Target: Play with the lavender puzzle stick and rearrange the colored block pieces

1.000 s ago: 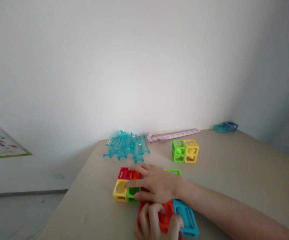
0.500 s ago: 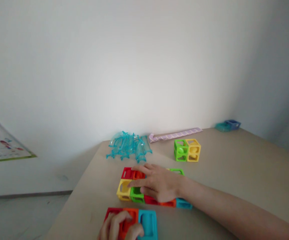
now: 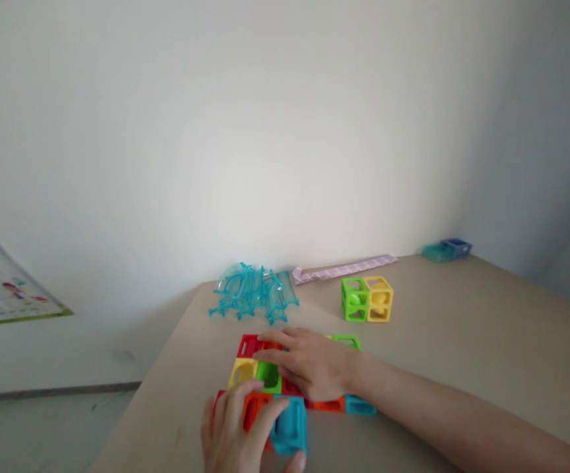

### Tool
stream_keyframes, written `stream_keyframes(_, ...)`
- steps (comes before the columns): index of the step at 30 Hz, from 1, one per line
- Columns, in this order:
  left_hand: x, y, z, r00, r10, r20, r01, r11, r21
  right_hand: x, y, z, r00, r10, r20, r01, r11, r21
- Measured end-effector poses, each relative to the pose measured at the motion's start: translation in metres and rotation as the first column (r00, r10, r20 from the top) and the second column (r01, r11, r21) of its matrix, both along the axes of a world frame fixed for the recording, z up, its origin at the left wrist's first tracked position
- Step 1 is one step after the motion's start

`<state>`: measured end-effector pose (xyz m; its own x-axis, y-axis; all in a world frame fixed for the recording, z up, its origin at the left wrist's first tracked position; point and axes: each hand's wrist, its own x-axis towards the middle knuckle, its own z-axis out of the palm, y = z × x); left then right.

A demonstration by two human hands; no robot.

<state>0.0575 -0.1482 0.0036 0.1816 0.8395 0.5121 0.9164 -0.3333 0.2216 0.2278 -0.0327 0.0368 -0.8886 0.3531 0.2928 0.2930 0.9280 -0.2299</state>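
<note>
My left hand [image 3: 242, 420] grips a short row of hollow plastic cube blocks, red, orange and blue [image 3: 289, 424], from above and the left. This row sits against the near side of a larger flat group of cube blocks. Yellow [image 3: 243, 372], green [image 3: 268, 376], red, orange and blue cubes show in that group. Across its top lies my right hand [image 3: 309, 364], fingers stretched out and apart, pointing left. The palm hides the middle cubes. Thumb and fingers of the left hand cover much of the red and orange cubes.
Clear blue curved track pieces [image 3: 255, 292] lie in a pile by the wall. A purple checked strip [image 3: 346, 269] runs beside them. One green and one yellow cube [image 3: 378, 299] stand joined behind the right hand. Blue pieces [image 3: 455, 248] sit at the far right corner.
My left hand has moved forward with the short row, bringing it up to the near side of the larger group. The right hand stays nearly still on the group.
</note>
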Motion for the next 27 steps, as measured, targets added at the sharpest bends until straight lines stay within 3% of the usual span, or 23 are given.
stream_keyframes(2, 0.007, 0.014, 0.027, 0.983, -0.174, 0.057, 0.182, 0.968, -0.174, -0.002, 0.002, -0.003, 1.0, 0.002, -0.003, -0.002, 1.0, 0.001)
stream_keyframes(3, 0.009, 0.023, 0.039, 0.965, -0.25, 0.077, 0.261, 0.925, -0.276, -0.002, 0.004, -0.004, 1.0, -0.017, 0.013, 0.016, 1.0, 0.004)
stream_keyframes(5, 0.01, 0.043, 0.057, 0.931, -0.357, 0.08, 0.361, 0.861, -0.359, 0.001, 0.008, -0.002, 0.992, -0.096, 0.084, 0.093, 0.995, 0.04)
stream_keyframes(9, 0.001, 0.071, 0.06, 0.819, -0.574, 0.023, 0.51, 0.707, -0.491, 0.032, 0.023, 0.023, 0.917, -0.352, 0.188, 0.313, 0.927, 0.207)
stream_keyframes(12, -0.005, 0.078, 0.049, 0.815, -0.578, 0.033, 0.518, 0.702, -0.489, 0.071, 0.038, 0.051, 0.746, -0.648, 0.157, 0.601, 0.755, 0.262)
stream_keyframes(14, -0.008, 0.078, 0.045, 0.826, -0.56, 0.062, 0.512, 0.7, -0.498, 0.097, 0.05, 0.062, 0.544, -0.793, 0.275, 0.768, 0.603, 0.218)
stream_keyframes(16, -0.011, 0.078, 0.045, 0.832, -0.548, 0.088, 0.507, 0.686, -0.522, 0.117, 0.062, 0.064, 0.464, -0.801, 0.379, 0.813, 0.554, 0.176)
stream_keyframes(22, -0.026, 0.081, 0.05, 0.81, -0.572, 0.129, 0.543, 0.647, -0.535, 0.135, 0.076, 0.057, 0.446, -0.739, 0.505, 0.82, 0.564, 0.102)
stream_keyframes(27, -0.039, 0.084, 0.044, 0.807, -0.562, 0.181, 0.569, 0.661, -0.489, 0.124, 0.059, 0.082, 0.499, -0.753, 0.429, 0.803, 0.588, 0.097)
